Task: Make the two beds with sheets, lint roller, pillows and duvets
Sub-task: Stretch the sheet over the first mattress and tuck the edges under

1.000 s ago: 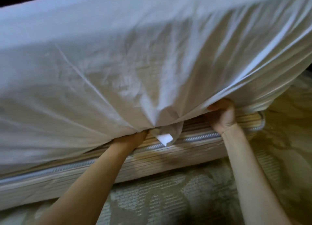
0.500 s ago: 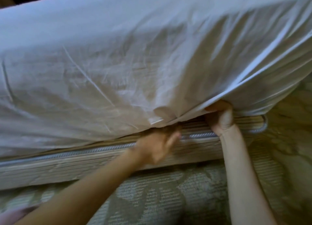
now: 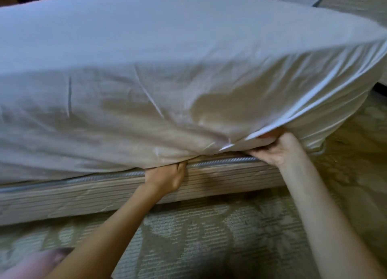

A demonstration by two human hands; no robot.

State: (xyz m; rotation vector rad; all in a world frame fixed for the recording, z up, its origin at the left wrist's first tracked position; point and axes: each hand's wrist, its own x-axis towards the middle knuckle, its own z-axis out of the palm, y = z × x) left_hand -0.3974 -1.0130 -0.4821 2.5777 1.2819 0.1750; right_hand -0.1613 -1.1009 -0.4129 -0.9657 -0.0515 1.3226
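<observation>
Sheet (image 3: pixel 146 111) edge, gripped by right hand (image 3: pixel 278 149), is raised so left hand (image 3: pixel 167 177), fingers hidden, tucks underneath.

A single wide-angle view comes from the person's head, tilted forward and down at the side of a bed from close range. The sheet (image 3: pixel 146 90) fills its upper two thirds, the bed base (image 3: pixel 83 197) crosses the middle and the carpet (image 3: pixel 209 226) lies along the bottom, where both forearms enter and reach away to the left hand (image 3: pixel 167 177) and right hand (image 3: pixel 280 151). Straight edges bow toward the borders
</observation>
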